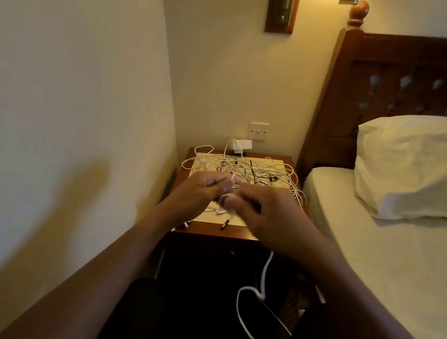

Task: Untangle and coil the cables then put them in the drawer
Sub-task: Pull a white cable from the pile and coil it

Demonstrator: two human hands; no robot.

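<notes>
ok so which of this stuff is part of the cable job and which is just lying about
Job: tangled cables, white cable gripped by left hand and right hand, drawer.
Lying about: pillow, wall lamp, light switch.

Nightstand (211,232) sits in a narrow slot: left wall (87,103) close on one side, mattress (372,250) edge just beside the other, headboard (387,75) at right rear. Access from front and above only. Cable tangle (260,170) covers the rear and middle of the top, with strands spilling over the right edge toward the bed. White adapter (242,144) stands at the back against the rear wall. Dark plug (224,225) lies near the front edge. Left hand (201,191) and right hand (264,213), both gripping a white cable (225,196), fill the air over the front half. Hanging white lead (265,275) drops past the drawer front, just right of the drawer knob (232,250).
</notes>
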